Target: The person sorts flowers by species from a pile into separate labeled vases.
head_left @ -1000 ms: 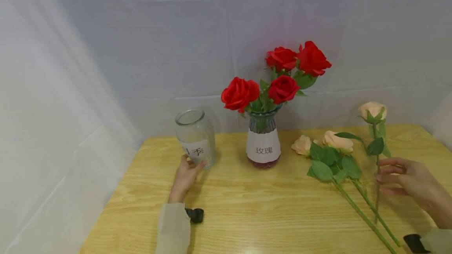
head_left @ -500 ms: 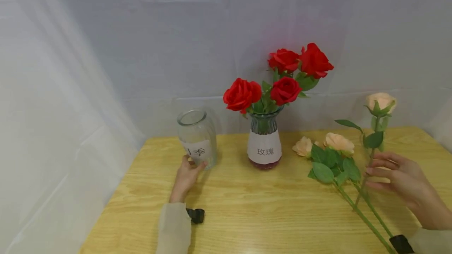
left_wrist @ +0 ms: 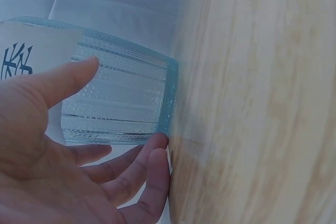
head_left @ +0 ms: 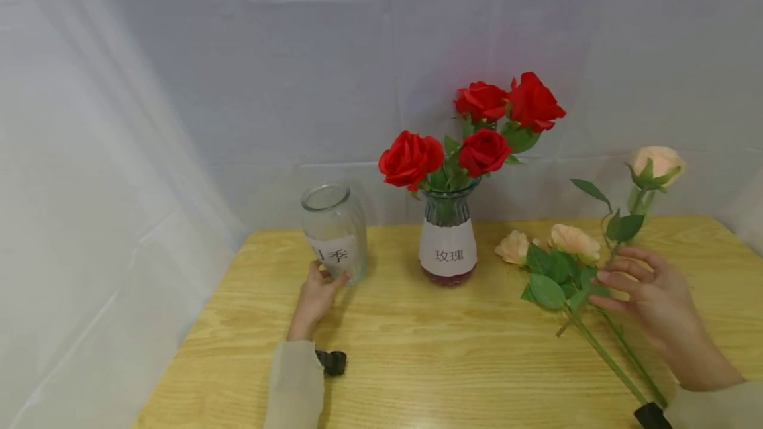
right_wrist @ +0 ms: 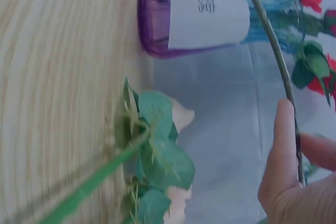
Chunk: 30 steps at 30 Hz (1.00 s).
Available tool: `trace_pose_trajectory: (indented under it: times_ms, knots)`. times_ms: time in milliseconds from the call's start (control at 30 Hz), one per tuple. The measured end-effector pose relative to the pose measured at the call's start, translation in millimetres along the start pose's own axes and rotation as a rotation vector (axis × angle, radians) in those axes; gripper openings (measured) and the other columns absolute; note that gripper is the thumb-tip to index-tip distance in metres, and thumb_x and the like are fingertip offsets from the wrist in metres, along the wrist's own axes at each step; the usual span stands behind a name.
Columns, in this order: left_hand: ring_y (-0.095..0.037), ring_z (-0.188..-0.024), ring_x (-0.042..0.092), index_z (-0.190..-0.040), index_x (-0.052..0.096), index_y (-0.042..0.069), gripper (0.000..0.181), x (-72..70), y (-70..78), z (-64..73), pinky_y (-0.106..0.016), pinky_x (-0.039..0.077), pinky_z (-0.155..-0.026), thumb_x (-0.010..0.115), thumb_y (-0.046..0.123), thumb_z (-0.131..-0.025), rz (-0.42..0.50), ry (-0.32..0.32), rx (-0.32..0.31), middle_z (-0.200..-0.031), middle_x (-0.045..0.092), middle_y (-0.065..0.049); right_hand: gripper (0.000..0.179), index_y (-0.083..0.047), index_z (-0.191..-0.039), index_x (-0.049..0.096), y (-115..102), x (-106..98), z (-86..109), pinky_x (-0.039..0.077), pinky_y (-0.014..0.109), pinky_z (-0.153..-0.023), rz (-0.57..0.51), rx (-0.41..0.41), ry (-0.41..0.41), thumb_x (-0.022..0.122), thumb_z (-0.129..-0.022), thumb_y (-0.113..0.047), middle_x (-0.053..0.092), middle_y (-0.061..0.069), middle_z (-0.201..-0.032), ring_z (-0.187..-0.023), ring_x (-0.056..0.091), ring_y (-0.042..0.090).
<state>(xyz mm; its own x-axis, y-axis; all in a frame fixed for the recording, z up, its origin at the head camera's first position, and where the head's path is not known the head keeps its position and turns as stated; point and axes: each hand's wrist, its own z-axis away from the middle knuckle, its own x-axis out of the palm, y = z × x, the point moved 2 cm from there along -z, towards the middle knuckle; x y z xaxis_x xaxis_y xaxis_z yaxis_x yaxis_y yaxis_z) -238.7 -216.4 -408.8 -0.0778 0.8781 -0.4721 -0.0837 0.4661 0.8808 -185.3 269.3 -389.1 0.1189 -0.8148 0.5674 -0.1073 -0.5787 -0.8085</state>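
Observation:
On the left side of the table, my left hand holds the lower part of a clear ribbed glass vase with a white label. In the left wrist view, its thumb lies over the front of the glass vase and its curled fingers are at the side near the base. At the right, my right hand pinches the stem of a peach rose between thumb and fingers. The bloom is raised, and the stem slants down to the left. Two more peach roses lie beneath that hand.
A second vase, labelled and purplish at its base, stands mid-table with several red roses in it. A pale sheet hangs behind the wooden table.
My right hand has moved left over the lying roses. The held rose has tilted, its bloom going up and right, its stem end swinging left. My left hand stays at the glass vase.

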Motion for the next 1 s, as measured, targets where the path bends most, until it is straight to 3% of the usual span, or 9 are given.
trace_pose_trajectory:
  times_ms: [333, 533, 767, 1000]
  knots:
    - [-0.054, -0.129, 0.045, -0.152, 0.018, -0.012, 0.075, 0.0, -0.3, -1.3, -0.062, 0.041, -0.100, 0.062, 0.023, -0.102, -0.009, 0.004, 0.012, -0.142, 0.041, -0.042, 0.039, -0.006, -0.113, 0.055, 6, 27, 0.7, 0.060, 0.043, -0.062, -0.057, -0.154, 0.140, 0.048, -0.092, 0.027, 0.066, 0.008, -0.089, -0.079, 0.070, 0.024]
    - [-0.054, -0.128, 0.046, -0.152, 0.018, -0.012, 0.076, -0.6, 0.0, -0.8, -0.062, 0.042, -0.099, 0.063, 0.023, -0.102, -0.016, 0.005, 0.005, -0.142, 0.041, -0.042, 0.037, -0.002, -0.103, 0.067, 8, 49, -1.7, 0.059, 0.045, -0.060, -0.066, -0.261, 0.119, 0.051, -0.090, 0.028, 0.067, 0.010, -0.089, -0.076, 0.069, 0.024]
    - [-0.054, -0.127, 0.047, -0.151, 0.019, -0.012, 0.075, -0.4, 0.1, -0.2, -0.062, 0.042, -0.100, 0.062, 0.024, -0.102, -0.025, 0.016, -0.005, -0.141, 0.042, -0.042, 0.027, -0.003, -0.103, 0.057, 12, 77, -9.6, 0.060, 0.043, -0.064, 0.011, -0.269, 0.172, 0.058, -0.091, 0.021, 0.062, 0.007, -0.089, -0.082, 0.063, 0.020]
    - [-0.053, -0.125, 0.049, -0.151, 0.020, -0.012, 0.073, 1.2, 0.1, 0.3, -0.061, 0.044, -0.098, 0.062, 0.022, -0.101, -0.025, 0.020, -0.001, -0.139, 0.043, -0.043, 0.023, -0.002, -0.105, 0.047, 17, 100, -13.1, 0.060, 0.042, -0.064, -0.027, -0.285, 0.236, 0.058, -0.095, 0.015, 0.059, 0.008, -0.088, -0.079, 0.067, 0.021]
